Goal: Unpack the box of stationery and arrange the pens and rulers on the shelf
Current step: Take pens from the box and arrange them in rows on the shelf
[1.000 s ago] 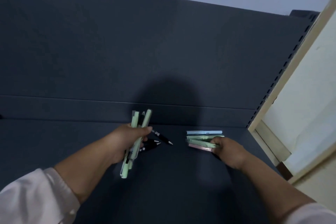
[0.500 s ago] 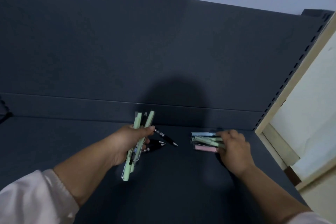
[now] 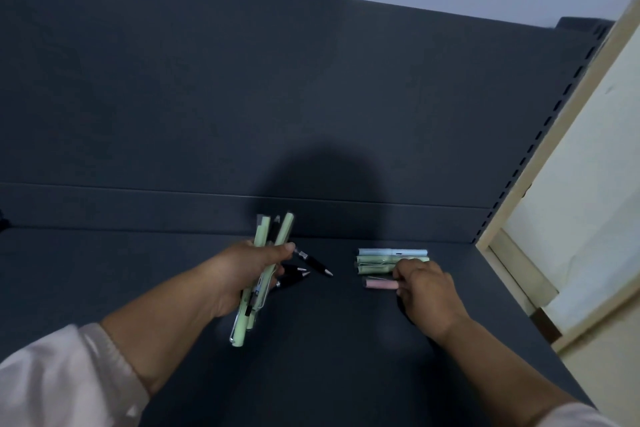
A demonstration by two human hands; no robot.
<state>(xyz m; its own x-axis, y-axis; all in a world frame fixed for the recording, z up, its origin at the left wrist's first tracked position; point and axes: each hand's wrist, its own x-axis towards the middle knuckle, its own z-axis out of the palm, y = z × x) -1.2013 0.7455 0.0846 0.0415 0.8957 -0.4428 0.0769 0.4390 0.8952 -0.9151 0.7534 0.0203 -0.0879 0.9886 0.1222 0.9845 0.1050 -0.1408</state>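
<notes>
- Left hand (image 3: 247, 276) grips a bundle (image 3: 266, 246) of pale green pens, fingers and thumb curled round its middle. The green barrels stand up and away from the wrist, and their lower ends stick out below the palm.
- Black pens (image 3: 313, 262) fan out to the right from the same grip. Their metal tips point toward the right hand, low over the shelf; whether they touch it cannot be told.
- Right hand (image 3: 427, 293) lies knuckles up on the shelf (image 3: 329, 367), its fingers curled. Forefinger and thumb pinch the right end of the pink pen (image 3: 381, 284).
- That pink pen lies flat on the shelf, running left to right, nearest the person in a small row.
- Behind it, just apart, lie green pens (image 3: 374, 262), side by side and touching, their right ends hidden under the right hand's fingers.
- Furthest back in the row lies the blue pen (image 3: 391, 252), parallel to the others and touching the green ones, close to the back panel (image 3: 277, 97).
- The row sits near the shelf's right end, by the slotted upright (image 3: 540, 149); the bundle is well to its left.
- A pale sleeve (image 3: 52, 378) covers the left forearm up to the wrist.
</notes>
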